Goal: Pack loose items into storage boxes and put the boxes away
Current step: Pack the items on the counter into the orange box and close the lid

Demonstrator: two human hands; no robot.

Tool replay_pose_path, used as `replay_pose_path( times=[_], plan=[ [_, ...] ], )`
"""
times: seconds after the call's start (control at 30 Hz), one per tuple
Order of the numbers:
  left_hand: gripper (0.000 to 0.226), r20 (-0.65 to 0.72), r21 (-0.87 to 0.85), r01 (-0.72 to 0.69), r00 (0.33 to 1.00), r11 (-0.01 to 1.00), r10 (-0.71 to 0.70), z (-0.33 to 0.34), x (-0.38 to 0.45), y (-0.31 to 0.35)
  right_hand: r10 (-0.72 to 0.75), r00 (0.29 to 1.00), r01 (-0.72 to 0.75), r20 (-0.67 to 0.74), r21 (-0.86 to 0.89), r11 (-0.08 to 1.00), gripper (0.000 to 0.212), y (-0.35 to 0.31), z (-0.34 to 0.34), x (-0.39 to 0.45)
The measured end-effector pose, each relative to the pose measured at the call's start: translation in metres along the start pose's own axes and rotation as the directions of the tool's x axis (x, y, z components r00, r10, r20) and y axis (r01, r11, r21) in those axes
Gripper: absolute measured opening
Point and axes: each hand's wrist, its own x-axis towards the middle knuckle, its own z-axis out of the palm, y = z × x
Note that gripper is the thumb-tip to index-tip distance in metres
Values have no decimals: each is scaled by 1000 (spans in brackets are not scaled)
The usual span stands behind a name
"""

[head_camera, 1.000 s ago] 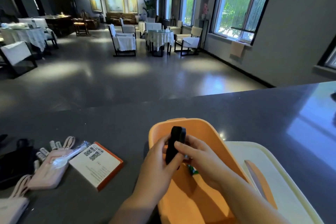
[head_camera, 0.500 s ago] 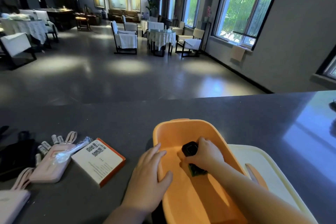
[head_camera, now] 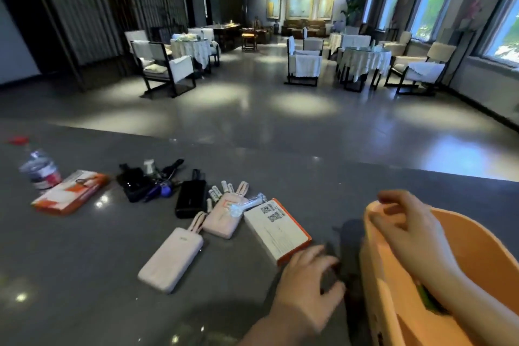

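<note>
1. The orange box [head_camera: 438,275] sits at the lower right of the frame on the grey surface [head_camera: 280,177]. A dark green item [head_camera: 427,298] shows inside it, mostly hidden by the forearm.
2. Progress: judged early. Most loose items remain unpacked on the surface: a white-and-orange carton [head_camera: 278,229], two pink power banks [head_camera: 171,261] [head_camera: 224,218], a black power bank [head_camera: 190,199], batteries [head_camera: 222,191], a dark clutter of keys [head_camera: 153,182], a second carton [head_camera: 70,192] and a bottle [head_camera: 40,170].
3. The right hand [head_camera: 404,222] rests on the box's far rim, fingers curled; whether it grips the rim cannot be told.
4. The left hand [head_camera: 307,281] is blurred, fingers spread and empty, just beside the box and nearly touching the nearest carton.
5. Remaining: pack these items, then store the box.
</note>
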Motion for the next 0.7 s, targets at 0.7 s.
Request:
replay_pose_path(
  times=[0.7],
  plan=[
    [86, -266, 98, 495, 849, 863, -457, -162, -63, -189, 139, 808, 28, 573, -272, 962, 33, -117, 245, 11]
  ],
)
